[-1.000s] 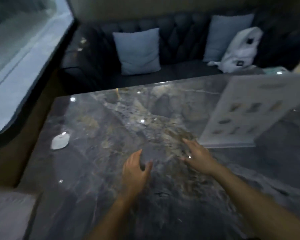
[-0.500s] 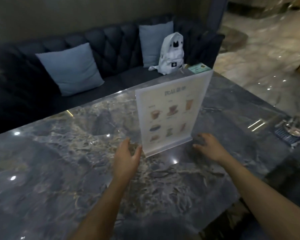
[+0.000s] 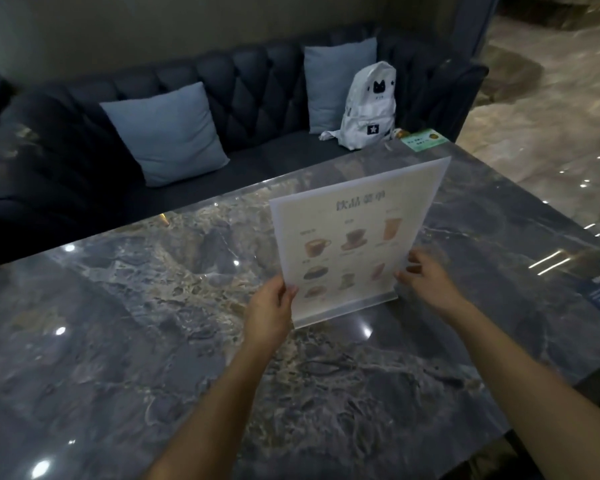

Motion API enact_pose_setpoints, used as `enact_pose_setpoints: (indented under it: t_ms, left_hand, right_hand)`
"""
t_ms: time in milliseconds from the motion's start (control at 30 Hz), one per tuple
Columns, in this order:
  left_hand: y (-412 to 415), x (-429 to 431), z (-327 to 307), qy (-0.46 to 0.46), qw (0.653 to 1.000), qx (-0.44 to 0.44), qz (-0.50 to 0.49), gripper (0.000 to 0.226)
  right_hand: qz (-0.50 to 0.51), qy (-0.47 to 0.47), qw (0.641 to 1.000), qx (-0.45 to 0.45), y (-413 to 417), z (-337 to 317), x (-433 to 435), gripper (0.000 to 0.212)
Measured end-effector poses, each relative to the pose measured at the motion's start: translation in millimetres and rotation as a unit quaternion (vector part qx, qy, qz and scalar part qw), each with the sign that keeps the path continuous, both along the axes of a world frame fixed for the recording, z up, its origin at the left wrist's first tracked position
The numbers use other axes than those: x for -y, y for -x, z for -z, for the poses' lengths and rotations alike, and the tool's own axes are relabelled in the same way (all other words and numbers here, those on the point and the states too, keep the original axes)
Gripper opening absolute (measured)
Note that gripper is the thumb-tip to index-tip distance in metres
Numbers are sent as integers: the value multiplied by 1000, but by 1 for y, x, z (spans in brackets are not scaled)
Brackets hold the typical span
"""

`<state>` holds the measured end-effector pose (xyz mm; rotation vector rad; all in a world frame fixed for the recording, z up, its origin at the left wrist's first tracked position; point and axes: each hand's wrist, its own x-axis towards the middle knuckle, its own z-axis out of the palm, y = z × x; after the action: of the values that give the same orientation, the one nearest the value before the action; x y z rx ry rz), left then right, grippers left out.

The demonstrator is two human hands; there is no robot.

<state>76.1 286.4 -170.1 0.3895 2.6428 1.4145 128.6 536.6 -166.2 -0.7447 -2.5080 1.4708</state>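
A clear acrylic menu stand (image 3: 355, 233) with pictures of drinks stands upright on the dark marble table (image 3: 153, 323). My left hand (image 3: 271, 313) grips its lower left edge, thumb on the front face. My right hand (image 3: 426, 280) holds the lower right edge with its fingers curled round it. The stand's base rests on the tabletop between my hands.
A dark tufted sofa (image 3: 257, 88) runs behind the table with two blue cushions (image 3: 167, 133) and a white backpack (image 3: 369, 105). A green card (image 3: 425, 140) lies at the table's far corner. The table's right edge drops to a marble floor (image 3: 551, 116).
My view swung right. Both hands moved from the bare tabletop to the menu stand and took hold of its two lower edges.
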Motion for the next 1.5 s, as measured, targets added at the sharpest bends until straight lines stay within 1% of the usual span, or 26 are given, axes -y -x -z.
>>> enact_pose_setpoints:
  t_ms: [67, 200, 300, 433, 567, 767, 833, 900, 967, 1067, 1200, 1300, 1400, 1500]
  left_hand:
    - [-1, 2, 0, 17, 1000, -16, -4, 19]
    - [-1, 10, 3, 80, 995, -58, -21, 18]
    - [-3, 25, 4, 79, 994, -64, -34, 16]
    - [-6, 53, 4, 64, 993, -50, -82, 16]
    - [-10, 93, 0, 49, 990, -36, -131, 18]
    - [-21, 172, -8, 56, 972, -30, -227, 14]
    - [-28, 202, -10, 28, 964, -17, -262, 14]
    - [-36, 231, -10, 0, 954, -11, -301, 11]
    - [-46, 259, -12, 6, 940, -4, -341, 11]
    - [-61, 300, -13, -3, 916, -19, -401, 12]
    - [-78, 348, -15, -21, 881, -5, -473, 10]
    - [-90, 377, -15, 1, 856, -5, -517, 8]
    - [-100, 398, -14, 11, 839, -21, -544, 8]
    - [-103, 414, -12, 21, 823, -18, -567, 7]
  right_hand:
    - [16, -7, 1000, -17, 2, 3, 2, 21]
    - [21, 23, 998, -49, 0, 6, 3, 15]
    - [-3, -13, 999, -52, 1, 10, 9, 10]
    - [-35, -46, 996, -61, 15, 6, 32, 12]
    - [-91, -58, 992, -62, 39, 1, 69, 14]
    - [-191, -34, 979, -70, 80, 2, 148, 18]
    - [-232, -31, 970, -63, 93, 3, 181, 18]
    - [-262, -7, 963, -59, 103, 5, 215, 16]
    - [-287, 2, 956, -62, 111, 5, 251, 14]
    - [-331, 15, 941, -71, 117, 2, 306, 16]
    - [-379, -10, 921, -93, 119, -5, 371, 14]
    - [-415, -28, 904, -96, 121, -9, 409, 17]
    - [-423, -20, 901, -97, 123, -6, 441, 14]
    - [-435, -18, 897, -81, 128, 0, 468, 13]
